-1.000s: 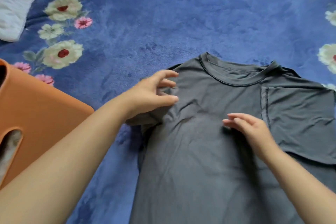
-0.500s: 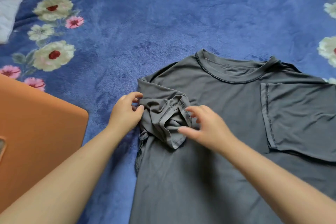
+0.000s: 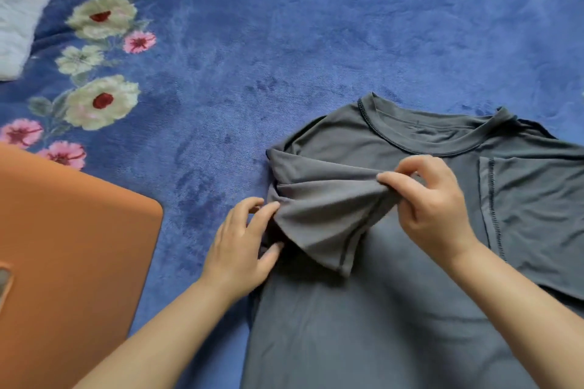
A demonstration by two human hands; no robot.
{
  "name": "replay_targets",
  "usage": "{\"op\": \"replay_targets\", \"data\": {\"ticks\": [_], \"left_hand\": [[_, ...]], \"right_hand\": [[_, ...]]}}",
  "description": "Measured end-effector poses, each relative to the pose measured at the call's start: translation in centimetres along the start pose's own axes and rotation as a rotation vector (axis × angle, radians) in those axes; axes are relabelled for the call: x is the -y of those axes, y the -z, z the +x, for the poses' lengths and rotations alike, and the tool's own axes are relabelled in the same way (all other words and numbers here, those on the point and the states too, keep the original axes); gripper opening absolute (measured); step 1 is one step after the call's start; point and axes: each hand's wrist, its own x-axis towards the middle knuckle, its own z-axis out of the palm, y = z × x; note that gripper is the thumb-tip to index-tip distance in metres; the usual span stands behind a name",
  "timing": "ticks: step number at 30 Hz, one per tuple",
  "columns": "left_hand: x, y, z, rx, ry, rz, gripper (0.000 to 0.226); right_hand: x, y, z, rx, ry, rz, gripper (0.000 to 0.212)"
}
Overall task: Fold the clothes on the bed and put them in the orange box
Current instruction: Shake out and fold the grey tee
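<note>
The main hazard at this stage is a bunched fold. The sleeve (image 3: pixel 328 215) of the grey T-shirt (image 3: pixel 363 325) is twisted and gathered into pleats, not flat. If it is laid down in this condition, the fold is likely to trap creases and leave a thick lump at the shoulder. A second hazard is drag: a pull by the right hand (image 3: pixel 433 208) without enough hold from the left hand (image 3: pixel 243 249) could slide the whole shirt across the blue floral blanket (image 3: pixel 284 41) and skew the side edge. The opposite sleeve, already folded onto the chest, could also be disturbed.

The right hand pinches the outer end of the sleeve between thumb and fingertips (image 3: pixel 384 178) and holds it raised above the chest of the shirt, just below the collar (image 3: pixel 410 142). The remaining fingers of this hand are curled. The left hand sits at the shirt's side edge, at the root of the sleeve. Its fingers (image 3: pixel 268 211) are bent and touch the gathered fabric; whether they grip the cloth or only press it cannot be told.

The shirt lies front up on the blanket. The orange box (image 3: pixel 69 246) stands just beside the left forearm, apart from the shirt. A pale pillow (image 3: pixel 19 9) lies at the far corner.
</note>
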Motion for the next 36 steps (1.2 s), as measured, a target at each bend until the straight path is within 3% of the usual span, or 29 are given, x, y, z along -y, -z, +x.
{"op": "replay_targets", "data": {"ticks": [4, 7, 10, 13, 15, 17, 20, 23, 31, 36], "left_hand": [[0.3, -1.4, -1.3, -0.023, -0.083, 0.014, 0.027], [0.0, -1.2, -0.5, -0.028, 0.058, -0.121, 0.021], [-0.7, -1.3, 0.2, 0.05, 0.216, -0.122, 0.046], [-1.2, -2.0, -0.2, 0.04, 0.205, -0.082, 0.044], [-1.2, -2.4, -0.5, 0.021, 0.14, -0.055, 0.033], [-0.8, -2.8, -0.8, -0.028, 0.105, -0.029, 0.029], [-0.2, -3.0, -1.2, -0.167, 0.108, -0.104, 0.023], [0.5, -3.0, -2.0, -0.276, 0.067, -0.108, 0.02], [1.5, -4.8, -3.5, -0.308, -0.056, 0.109, 0.007], [1.2, -4.0, -3.1, -0.342, 0.074, -0.078, 0.028]], "right_hand": [[-3.3, 0.1, -3.2, 0.383, -0.122, -0.18, 0.023], [-2.3, -0.3, -2.3, 0.304, -0.26, -0.03, 0.035], [0.4, -1.5, 0.5, 0.256, -0.41, 0.146, 0.027], [2.8, -3.8, 4.1, 0.5, -0.469, 0.247, 0.034], [4.0, -5.5, 6.5, 0.585, -0.434, 0.276, 0.024], [4.8, -6.3, 8.6, 0.633, -0.397, 0.244, 0.029], [5.0, -7.3, 11.1, 0.612, -0.474, 0.352, 0.029], [5.2, -8.0, 12.6, 0.6, -0.565, 0.428, 0.017], [6.2, -12.0, 15.5, 0.766, -0.286, 0.086, 0.029], [6.3, -11.1, 12.7, 0.578, -0.26, 0.018, 0.036]]}}
